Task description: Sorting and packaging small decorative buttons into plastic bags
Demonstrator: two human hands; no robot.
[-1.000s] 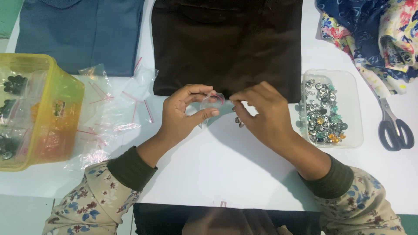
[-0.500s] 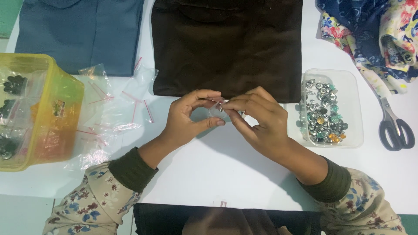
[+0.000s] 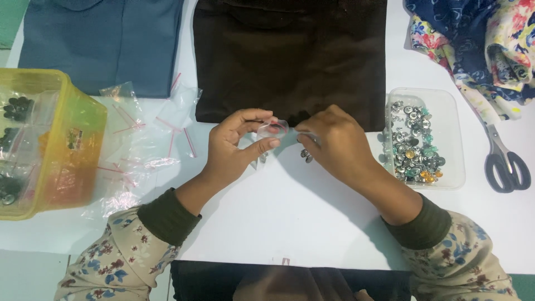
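Both hands meet over the white table just below a folded dark brown cloth (image 3: 290, 56). My left hand (image 3: 237, 147) pinches a small clear zip bag (image 3: 273, 129) between thumb and fingers. My right hand (image 3: 329, 145) grips the same bag's other edge, fingers curled. A few small metal buttons (image 3: 305, 156) lie on the table under my right hand. A clear plastic tray (image 3: 448, 139) of silver and coloured buttons sits right of my right hand.
A yellow plastic box (image 3: 83, 145) with bagged buttons stands at the left edge. Several empty clear zip bags (image 3: 139, 145) lie beside it. A folded blue cloth (image 3: 106, 39) is at the back left, floral fabric (image 3: 479, 39) at the back right, grey scissors (image 3: 504, 161) at the right.
My hands have shifted the small bag slightly; the left fingers now hold its mouth more spread, and the right hand has closed in on its edge.
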